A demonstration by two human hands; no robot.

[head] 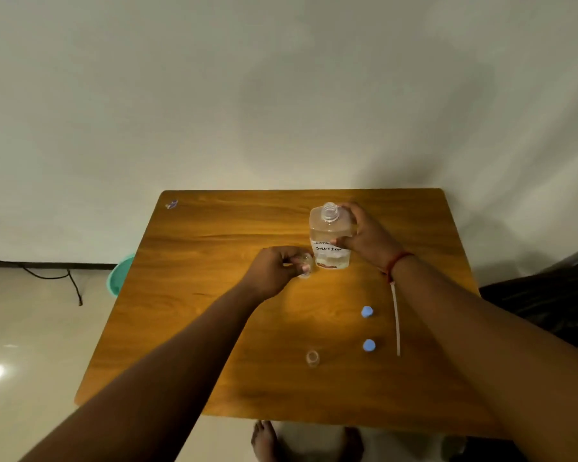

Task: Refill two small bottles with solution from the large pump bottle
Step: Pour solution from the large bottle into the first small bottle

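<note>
The large clear bottle (327, 228) stands upright at the table's far middle, its pump off and its threaded neck open, with a white label reading SOLUTION. My right hand (364, 233) grips its right side. Just left of its base, my left hand (276, 270) pinches a small clear bottle (305, 263) that touches or nearly touches the big bottle. A second small clear bottle (312, 357) stands uncapped nearer to me. Two blue caps (366, 312) (369, 345) lie to its right.
A thin white pump tube (396, 318) lies along the wooden table (197, 295) under my right forearm. A teal basin (119, 275) sits on the floor at the table's left edge, and a black cable (47, 276) runs along the wall. My bare feet show below the near edge.
</note>
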